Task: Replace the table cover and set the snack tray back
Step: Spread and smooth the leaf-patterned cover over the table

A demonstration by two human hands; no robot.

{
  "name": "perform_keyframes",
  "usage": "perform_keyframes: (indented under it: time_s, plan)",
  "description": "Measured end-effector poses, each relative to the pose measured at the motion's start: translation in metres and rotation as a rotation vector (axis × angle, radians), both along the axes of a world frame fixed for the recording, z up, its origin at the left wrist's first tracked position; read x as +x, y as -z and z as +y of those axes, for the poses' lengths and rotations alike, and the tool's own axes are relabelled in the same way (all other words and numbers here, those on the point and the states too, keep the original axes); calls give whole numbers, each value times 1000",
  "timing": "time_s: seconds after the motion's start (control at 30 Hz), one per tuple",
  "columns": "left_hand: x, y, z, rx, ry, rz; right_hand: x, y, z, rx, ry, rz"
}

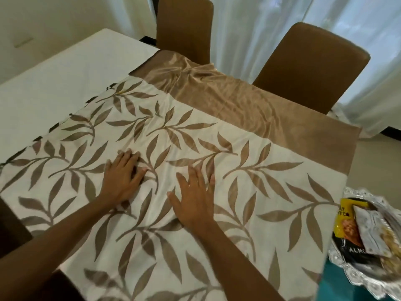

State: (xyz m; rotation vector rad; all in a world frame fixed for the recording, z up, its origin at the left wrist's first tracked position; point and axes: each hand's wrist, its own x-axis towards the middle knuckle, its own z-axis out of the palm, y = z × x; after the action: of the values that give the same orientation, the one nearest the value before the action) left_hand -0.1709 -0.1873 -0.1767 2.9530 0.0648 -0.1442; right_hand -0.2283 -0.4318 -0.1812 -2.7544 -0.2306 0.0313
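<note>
The left hand point(121, 178) and right hand point(195, 200) press the cover point(249, 153) flat, fingers spread. Best to sweep outward evenly, pushing wrinkles toward its edges.

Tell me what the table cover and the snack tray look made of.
The table cover looks like satin-type cloth: its tan band shines and creases softly. The snack tray has a silvery, lacy-edged rim that glints, so perhaps metal or metallised plastic.

home dining room: table point(65, 68), chairs point(312, 68), curtains point(249, 29)
</note>
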Motion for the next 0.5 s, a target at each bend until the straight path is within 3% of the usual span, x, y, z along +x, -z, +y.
perform_keyframes:
  time_s: [0.27,0.5]
  plan:
    - [-124,-4,58,-9,-69,56,-75,-11,14,61,53,46]
    - [-124,-5,74,6,-94,172,-153,10,45,-47,92,-55]
